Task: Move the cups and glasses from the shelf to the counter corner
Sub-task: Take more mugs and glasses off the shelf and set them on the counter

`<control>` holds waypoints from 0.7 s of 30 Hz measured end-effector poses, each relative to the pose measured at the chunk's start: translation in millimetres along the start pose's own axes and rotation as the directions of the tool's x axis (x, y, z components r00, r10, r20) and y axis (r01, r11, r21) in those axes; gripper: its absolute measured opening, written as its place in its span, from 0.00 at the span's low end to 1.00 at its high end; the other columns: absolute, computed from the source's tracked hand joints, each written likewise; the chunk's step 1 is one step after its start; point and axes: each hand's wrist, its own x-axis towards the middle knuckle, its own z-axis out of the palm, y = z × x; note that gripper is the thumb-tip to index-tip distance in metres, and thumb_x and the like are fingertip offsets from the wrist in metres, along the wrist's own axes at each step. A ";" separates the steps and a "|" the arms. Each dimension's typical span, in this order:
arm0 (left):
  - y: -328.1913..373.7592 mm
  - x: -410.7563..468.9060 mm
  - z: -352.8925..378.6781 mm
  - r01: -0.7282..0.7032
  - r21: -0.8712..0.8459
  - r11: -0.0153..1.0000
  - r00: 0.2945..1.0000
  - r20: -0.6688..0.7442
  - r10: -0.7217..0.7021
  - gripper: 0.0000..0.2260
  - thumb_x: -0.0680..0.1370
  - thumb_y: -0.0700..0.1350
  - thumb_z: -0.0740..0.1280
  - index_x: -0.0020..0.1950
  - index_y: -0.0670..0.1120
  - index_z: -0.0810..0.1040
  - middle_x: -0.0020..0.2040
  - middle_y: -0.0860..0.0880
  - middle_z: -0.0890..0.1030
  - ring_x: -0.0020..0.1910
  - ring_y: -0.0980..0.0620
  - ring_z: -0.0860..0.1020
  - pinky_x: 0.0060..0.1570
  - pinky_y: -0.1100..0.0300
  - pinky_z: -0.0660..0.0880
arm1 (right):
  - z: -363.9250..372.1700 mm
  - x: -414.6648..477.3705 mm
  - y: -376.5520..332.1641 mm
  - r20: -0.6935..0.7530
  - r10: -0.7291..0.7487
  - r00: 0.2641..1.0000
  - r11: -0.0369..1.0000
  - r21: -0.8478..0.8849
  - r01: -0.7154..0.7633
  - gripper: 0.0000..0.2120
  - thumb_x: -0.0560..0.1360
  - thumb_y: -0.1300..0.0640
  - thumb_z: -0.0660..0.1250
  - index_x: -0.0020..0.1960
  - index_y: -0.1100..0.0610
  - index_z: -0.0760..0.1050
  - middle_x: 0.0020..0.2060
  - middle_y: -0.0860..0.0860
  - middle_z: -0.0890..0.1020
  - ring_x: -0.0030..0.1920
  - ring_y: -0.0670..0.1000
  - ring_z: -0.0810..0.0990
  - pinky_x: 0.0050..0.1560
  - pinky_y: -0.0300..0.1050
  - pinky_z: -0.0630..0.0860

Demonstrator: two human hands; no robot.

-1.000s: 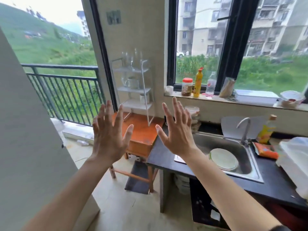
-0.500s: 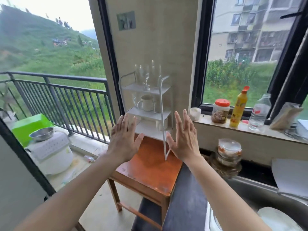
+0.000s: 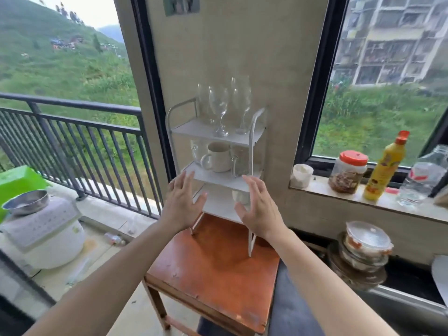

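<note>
Glass stemware (image 3: 219,110) on shelf (image 3: 213,178): grasp by bowl, one per spread, empty left hand (image 3: 180,204) and right hand (image 3: 258,206).

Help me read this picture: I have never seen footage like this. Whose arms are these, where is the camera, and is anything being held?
The camera sits on a person's head, looking forward and down, so the arms are the wearer's own. The left hand and right hand are open and empty, raised in front of a small white three-tier shelf standing on an orange-topped wooden stool. The top tier holds clear wine glasses; the middle holds a white mug among clear glass cups; the bottom holds a small white cup, partly hidden. The dark counter lies to the right.
</note>
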 end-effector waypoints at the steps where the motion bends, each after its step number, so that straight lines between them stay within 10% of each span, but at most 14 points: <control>1: 1.4 7.3 2.9 0.002 -0.037 0.999 1.000 0.005 -0.002 0.33 0.80 0.54 0.65 0.80 0.46 0.56 0.80 0.44 0.58 0.78 0.43 0.53 0.75 0.47 0.54 | -0.7 6.0 -1.5 0.023 0.021 1.000 0.998 0.060 -0.022 0.33 0.79 0.52 0.67 0.80 0.53 0.59 0.76 0.51 0.65 0.71 0.53 0.70 0.67 0.53 0.73; 12: -58.6 131.4 60.5 0.008 -0.316 0.949 0.993 0.116 0.030 0.31 0.79 0.50 0.68 0.78 0.47 0.59 0.75 0.43 0.63 0.75 0.42 0.60 0.72 0.49 0.57 | 73.6 111.6 -9.4 -0.086 0.426 0.901 0.846 0.392 -0.362 0.32 0.79 0.53 0.68 0.80 0.53 0.60 0.74 0.50 0.70 0.75 0.50 0.67 0.75 0.48 0.65; 17: -64.5 149.6 73.0 0.041 -0.543 0.839 0.988 0.147 0.047 0.29 0.76 0.48 0.71 0.75 0.51 0.64 0.65 0.51 0.70 0.64 0.51 0.72 0.62 0.51 0.74 | 89.4 129.5 0.7 -0.105 0.616 0.780 0.692 0.546 -0.473 0.09 0.80 0.45 0.66 0.56 0.49 0.75 0.46 0.43 0.79 0.51 0.49 0.80 0.55 0.49 0.79; 21: -61.9 158.7 73.4 0.114 -0.681 0.724 0.983 0.183 0.017 0.23 0.79 0.49 0.69 0.71 0.50 0.66 0.50 0.48 0.77 0.52 0.52 0.78 0.49 0.56 0.78 | 91.6 133.2 -0.8 -0.100 0.673 0.733 0.600 0.652 -0.463 0.21 0.80 0.35 0.59 0.52 0.52 0.77 0.40 0.45 0.79 0.41 0.44 0.80 0.54 0.56 0.82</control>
